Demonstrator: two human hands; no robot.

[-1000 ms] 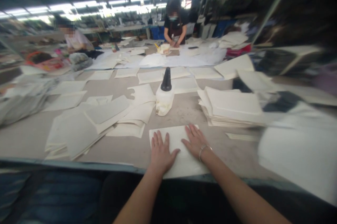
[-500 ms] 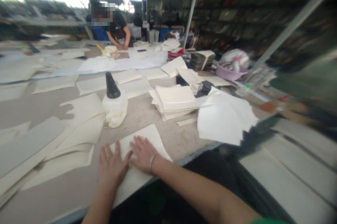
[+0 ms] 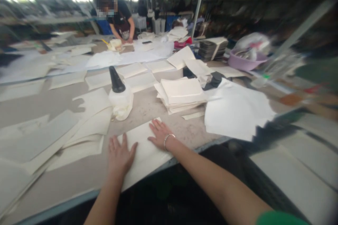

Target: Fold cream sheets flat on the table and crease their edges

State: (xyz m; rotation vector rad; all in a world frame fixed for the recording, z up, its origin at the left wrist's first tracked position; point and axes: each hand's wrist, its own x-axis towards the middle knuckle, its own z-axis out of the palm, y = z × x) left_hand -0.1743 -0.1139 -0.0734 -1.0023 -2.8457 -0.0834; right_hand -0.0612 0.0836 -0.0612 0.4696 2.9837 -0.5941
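Note:
A cream-white sheet (image 3: 144,154) lies flat at the near edge of the table, its front part reaching to the rim. My left hand (image 3: 120,154) rests on its left side, fingers stretched out and thumb apart. On the sheet's right end lies my right hand (image 3: 161,135), palm down with fingers spread and a bracelet at the wrist. Beyond the hands stands a white bottle (image 3: 120,100) with a black cone-shaped top. A stack of cream pieces (image 3: 182,93) sits farther off to the right.
Overlapping cream sheets (image 3: 87,126) spread over the table's left side. Fanned white sheets (image 3: 235,112) lie at the right edge. A purple basin (image 3: 246,59) and a dark bundle (image 3: 212,49) stand behind. Large pale panels (image 3: 295,168) are at lower right. A co-worker (image 3: 123,20) leans over the far table.
My right hand has slid to the right over the sheet, away from my left hand, and the gap between them has widened. The view has shifted a little.

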